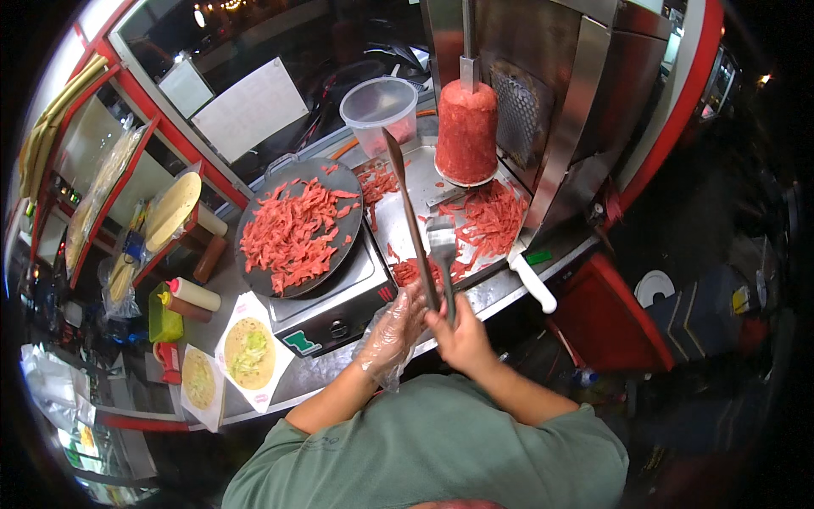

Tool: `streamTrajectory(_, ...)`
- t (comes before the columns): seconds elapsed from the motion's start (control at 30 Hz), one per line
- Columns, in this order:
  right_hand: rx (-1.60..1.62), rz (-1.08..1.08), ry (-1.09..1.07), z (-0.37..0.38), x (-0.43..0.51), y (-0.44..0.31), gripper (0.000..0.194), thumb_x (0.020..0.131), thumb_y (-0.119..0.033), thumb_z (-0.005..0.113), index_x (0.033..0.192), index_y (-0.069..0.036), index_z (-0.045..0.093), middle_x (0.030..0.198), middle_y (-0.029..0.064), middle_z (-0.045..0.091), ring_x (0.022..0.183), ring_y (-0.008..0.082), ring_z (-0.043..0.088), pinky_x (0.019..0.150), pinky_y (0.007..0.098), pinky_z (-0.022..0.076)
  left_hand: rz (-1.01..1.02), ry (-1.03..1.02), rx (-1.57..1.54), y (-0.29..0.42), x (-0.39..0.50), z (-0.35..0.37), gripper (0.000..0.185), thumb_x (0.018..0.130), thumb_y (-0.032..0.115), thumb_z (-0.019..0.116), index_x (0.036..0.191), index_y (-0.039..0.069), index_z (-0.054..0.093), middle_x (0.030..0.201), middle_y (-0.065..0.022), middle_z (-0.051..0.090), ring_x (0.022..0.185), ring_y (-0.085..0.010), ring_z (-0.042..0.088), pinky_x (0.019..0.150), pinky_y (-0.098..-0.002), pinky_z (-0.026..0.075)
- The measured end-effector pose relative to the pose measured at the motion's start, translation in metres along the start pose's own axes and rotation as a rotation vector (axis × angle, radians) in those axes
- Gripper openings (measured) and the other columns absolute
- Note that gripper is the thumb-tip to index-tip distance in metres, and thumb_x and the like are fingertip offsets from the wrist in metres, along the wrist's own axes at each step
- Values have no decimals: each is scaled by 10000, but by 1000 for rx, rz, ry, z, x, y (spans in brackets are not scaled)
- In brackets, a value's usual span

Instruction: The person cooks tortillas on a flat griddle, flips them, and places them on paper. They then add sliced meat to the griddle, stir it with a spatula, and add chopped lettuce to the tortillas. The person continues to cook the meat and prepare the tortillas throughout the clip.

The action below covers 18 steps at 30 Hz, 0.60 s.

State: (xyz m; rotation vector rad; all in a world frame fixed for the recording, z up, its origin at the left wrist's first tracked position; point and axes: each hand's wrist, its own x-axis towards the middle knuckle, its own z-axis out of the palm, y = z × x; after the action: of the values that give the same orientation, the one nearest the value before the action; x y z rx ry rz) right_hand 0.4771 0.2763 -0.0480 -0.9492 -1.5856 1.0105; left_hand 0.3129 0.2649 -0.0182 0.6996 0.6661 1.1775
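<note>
My left hand, in a clear plastic glove, is closed around the lower end of a long brown wooden spatula. Close beside it, my right hand is bare and grips the grey handle of a turner with a metal head. Both tools point away from me over a metal tray with heaps of red shaved meat. Left of them, a round black griddle pan holds a pile of red meat strips. Behind the tray, a cone of red meat stands on a vertical spit.
A white-handled knife lies at the tray's right corner. Two flatbreads with shredded greens rest on paper at left, near sauce bottles. A clear plastic tub stands behind; a steel grill housing rises right.
</note>
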Motion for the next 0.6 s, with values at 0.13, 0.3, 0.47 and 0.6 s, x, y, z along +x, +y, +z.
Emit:
streamTrajectory(0.13, 535, 192, -168, 12, -18, -22, 325, 1037, -198, 680, 1186, -22, 451, 942, 50, 619, 683, 107, 644, 597, 288, 605, 83, 226, 441, 35, -4, 33, 695, 1073, 211, 597, 1640, 15, 247, 1466, -152, 545, 1229, -199, 583, 1063, -335, 463)
streamTrajectory(0.3, 101, -1, -60, -26, 56, 1, 561, 1073, -368, 626, 1454, 27, 510, 1225, 152, 677, 1125, 198, 647, 1004, 328, 495, 189, 363, 362, 44, -78, 19, 862, 973, 209, 717, 1662, 116, 208, 853, -9, 444, 658, -129, 502, 604, -301, 493)
streamTrajectory(0.47, -604, 130, -462, -38, 160, 7, 608, 1013, -310, 630, 1476, 50, 472, 1295, 334, 626, 1209, 484, 624, 1000, 536, 518, 154, 486, 126, 12, -158, 5, 1049, 802, -12, 813, 1670, 223, 272, 860, 7, 429, 633, -104, 471, 517, -248, 393)
streamTrajectory(0.6, -845, 83, -616, 1, 209, 34, 419, 987, -329, 681, 1178, 43, 692, 1141, 303, 705, 1068, 470, 693, 945, 538, 538, 227, 630, 374, 53, -167, -5, 949, 924, 154, 734, 1701, 194, 190, 928, -24, 480, 654, -92, 478, 511, -233, 426)
